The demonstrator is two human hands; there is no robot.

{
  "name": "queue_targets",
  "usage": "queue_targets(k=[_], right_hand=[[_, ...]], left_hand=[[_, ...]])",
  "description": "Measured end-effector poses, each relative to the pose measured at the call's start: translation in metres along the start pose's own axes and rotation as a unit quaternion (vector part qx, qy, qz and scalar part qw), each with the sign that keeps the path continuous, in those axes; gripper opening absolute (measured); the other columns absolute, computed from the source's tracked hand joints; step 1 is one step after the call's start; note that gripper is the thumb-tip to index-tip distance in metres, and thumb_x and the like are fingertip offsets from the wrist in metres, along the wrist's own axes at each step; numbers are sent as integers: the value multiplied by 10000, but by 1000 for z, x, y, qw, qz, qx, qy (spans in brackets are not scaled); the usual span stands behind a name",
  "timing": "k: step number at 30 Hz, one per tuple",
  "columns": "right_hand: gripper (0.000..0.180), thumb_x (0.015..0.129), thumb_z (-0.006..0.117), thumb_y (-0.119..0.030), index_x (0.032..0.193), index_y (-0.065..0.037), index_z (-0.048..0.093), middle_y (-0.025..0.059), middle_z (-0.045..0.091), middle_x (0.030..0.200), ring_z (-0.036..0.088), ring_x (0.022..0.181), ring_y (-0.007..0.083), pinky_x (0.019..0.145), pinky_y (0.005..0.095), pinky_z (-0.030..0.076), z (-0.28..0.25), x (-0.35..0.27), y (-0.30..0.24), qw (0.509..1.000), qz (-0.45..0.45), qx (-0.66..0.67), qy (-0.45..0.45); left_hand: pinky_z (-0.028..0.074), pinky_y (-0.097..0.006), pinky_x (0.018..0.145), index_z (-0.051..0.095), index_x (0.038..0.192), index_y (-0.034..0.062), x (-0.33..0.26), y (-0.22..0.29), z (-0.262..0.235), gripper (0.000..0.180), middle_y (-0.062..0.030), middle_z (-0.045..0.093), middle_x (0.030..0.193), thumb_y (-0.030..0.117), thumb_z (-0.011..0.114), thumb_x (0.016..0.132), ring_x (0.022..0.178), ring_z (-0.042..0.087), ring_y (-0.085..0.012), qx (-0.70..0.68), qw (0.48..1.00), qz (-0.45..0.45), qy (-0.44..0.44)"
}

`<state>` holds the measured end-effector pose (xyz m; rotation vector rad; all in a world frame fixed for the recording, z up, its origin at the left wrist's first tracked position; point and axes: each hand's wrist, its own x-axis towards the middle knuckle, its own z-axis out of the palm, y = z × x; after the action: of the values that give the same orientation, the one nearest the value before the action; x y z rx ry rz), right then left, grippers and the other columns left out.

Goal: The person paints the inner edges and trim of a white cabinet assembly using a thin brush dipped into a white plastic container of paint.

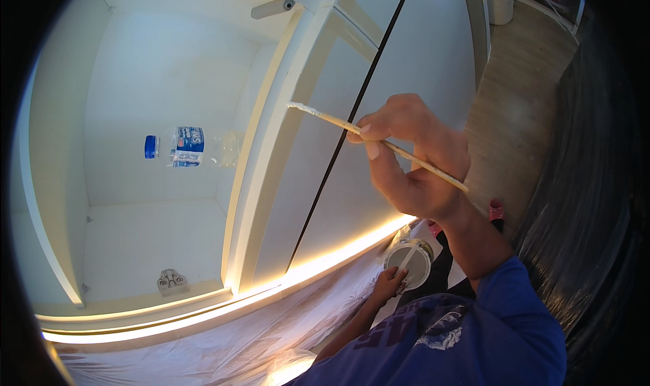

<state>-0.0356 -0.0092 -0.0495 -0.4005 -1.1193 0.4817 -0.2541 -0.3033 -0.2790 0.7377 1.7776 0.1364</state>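
Note:
Between the thumb and fingers of my right hand (416,149), a thin wooden stick (420,161) is pinched. White, paint-like stuff coats its far tip, and I cannot tell if there are bristles. That tip is by the pale edge of the white cabinet frame (271,162); whether it touches is unclear. Lower down, my left hand (387,286) is closed at the side of a round can (414,276). A flat white strip lies across the can's top, its near end at my fingers. What fills the can is hard to make out.
An open cabinet compartment (156,68) on the left holds a clear plastic bottle (188,147) with a blue cap and a wall socket (172,282). A bright light strip (345,252) runs below the panels. Plastic sheeting (230,349) covers the area underneath; dark sheeting (575,162) hangs right.

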Motion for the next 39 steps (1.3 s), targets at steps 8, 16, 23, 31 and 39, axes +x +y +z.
queue_targets(k=[8, 16, 23, 31, 39], right_hand=[[234, 740, 676, 98, 942, -18, 702, 70, 711, 783, 662, 711, 194, 655, 301, 523, -2, 4, 9, 999, -18, -30, 30], [227, 739, 668, 100, 934, -13, 689, 73, 708, 780, 664, 717, 190, 647, 292, 523, -1, 1, -1, 1000, -2, 2, 0], [220, 744, 677, 97, 924, -27, 699, 68, 712, 807, 657, 710, 186, 631, 292, 516, -1, 4, 10, 998, -3, -38, 40], [221, 741, 683, 98, 922, -27, 703, 73, 709, 805, 656, 707, 188, 629, 288, 518, -1, 5, 11, 997, -27, -47, 47], [198, 762, 673, 91, 922, -22, 702, 67, 709, 813, 666, 719, 179, 638, 281, 526, -1, 3, 7, 999, -3, -19, 35]], left_hand=[[432, -264, 469, 665, 991, 59, -2, 1, -1, 439, -32, 644, 716, 497, 634, 985, 573, 579, -102, -15, 1000, -5, -8], [427, -262, 472, 667, 1008, 61, -3, 2, -1, 437, -31, 645, 715, 496, 630, 988, 584, 584, -100, -12, 1000, -2, -12], [424, -264, 467, 664, 997, 55, -1, -1, 0, 429, -34, 640, 707, 483, 635, 990, 573, 578, -99, -23, 1000, -3, -17], [416, -259, 462, 663, 972, 60, -4, -1, 1, 427, -22, 632, 697, 485, 633, 991, 555, 565, -92, -10, 1000, -1, -5], [422, -257, 466, 667, 986, 62, -6, -1, 0, 431, -26, 638, 704, 491, 633, 990, 558, 569, -93, -11, 1000, -3, -3]])
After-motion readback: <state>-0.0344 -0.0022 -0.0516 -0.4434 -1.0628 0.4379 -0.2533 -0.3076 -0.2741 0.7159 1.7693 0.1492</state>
